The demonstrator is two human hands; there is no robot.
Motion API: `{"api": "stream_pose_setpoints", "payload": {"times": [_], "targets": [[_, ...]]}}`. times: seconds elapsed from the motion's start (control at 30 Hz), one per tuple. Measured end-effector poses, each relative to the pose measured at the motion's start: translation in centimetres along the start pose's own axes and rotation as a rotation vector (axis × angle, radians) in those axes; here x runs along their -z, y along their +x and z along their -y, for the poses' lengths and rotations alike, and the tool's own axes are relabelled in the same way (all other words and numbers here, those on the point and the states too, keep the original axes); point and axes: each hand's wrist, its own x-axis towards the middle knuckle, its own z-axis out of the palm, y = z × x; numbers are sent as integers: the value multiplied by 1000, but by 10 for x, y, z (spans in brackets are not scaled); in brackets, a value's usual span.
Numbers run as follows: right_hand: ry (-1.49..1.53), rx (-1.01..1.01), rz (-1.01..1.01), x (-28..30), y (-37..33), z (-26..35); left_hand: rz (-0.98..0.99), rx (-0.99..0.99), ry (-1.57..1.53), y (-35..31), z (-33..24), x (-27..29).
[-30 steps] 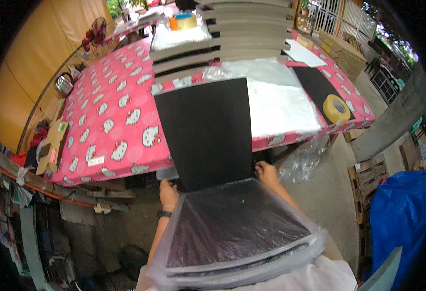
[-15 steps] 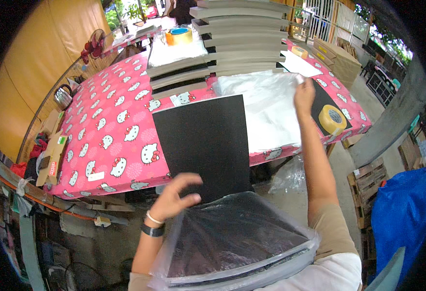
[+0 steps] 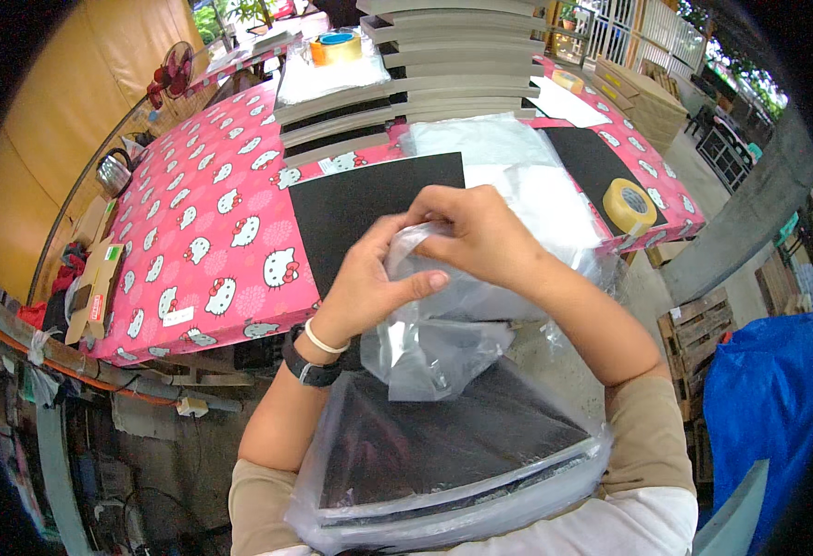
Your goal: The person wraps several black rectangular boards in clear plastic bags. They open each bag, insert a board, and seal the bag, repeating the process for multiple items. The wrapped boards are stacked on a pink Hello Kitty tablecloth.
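In front of me a clear plastic bag [image 3: 429, 357] hangs from both hands. My right hand [image 3: 480, 236] pinches its upper edge. The fingers of my left hand [image 3: 369, 287] close on the same edge, with the thumb lying across the film. Behind my hands a black sheet [image 3: 355, 199] lies at the table's near edge. Below the bag, a black stack wrapped in clear plastic [image 3: 453, 445] rests on my lap. To the right of the black sheet, more clear bags [image 3: 480, 139] are spread flat on the table.
The table has a pink patterned cover [image 3: 221, 222]. Tall stacks of black-and-white slabs [image 3: 466, 69] stand at its back, beside a lower stack [image 3: 337, 120] topped with tape rolls. A yellow tape roll [image 3: 629, 204] sits at the right edge, near a concrete post [image 3: 749, 208].
My right hand has come back from the pile of bags with one bag. My left hand has risen to meet it, and both now hold the bag's edge.
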Motion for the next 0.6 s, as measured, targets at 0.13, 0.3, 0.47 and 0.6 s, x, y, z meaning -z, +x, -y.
{"api": "stream_pose_setpoints", "payload": {"times": [0.13,0.3,0.47,0.6], "targets": [[-233,-36,380,16,9,-7,54,258,-23,-15,13,37],[398,-258,450,67,10,-77,-91,356,-168,-32,14,78],[1302,-389,147,37,16,-80,-251,383,-303,-47,29,77],[834,-316,-19,9,15,-70,-310,399,-332,-63,43,73]]}}
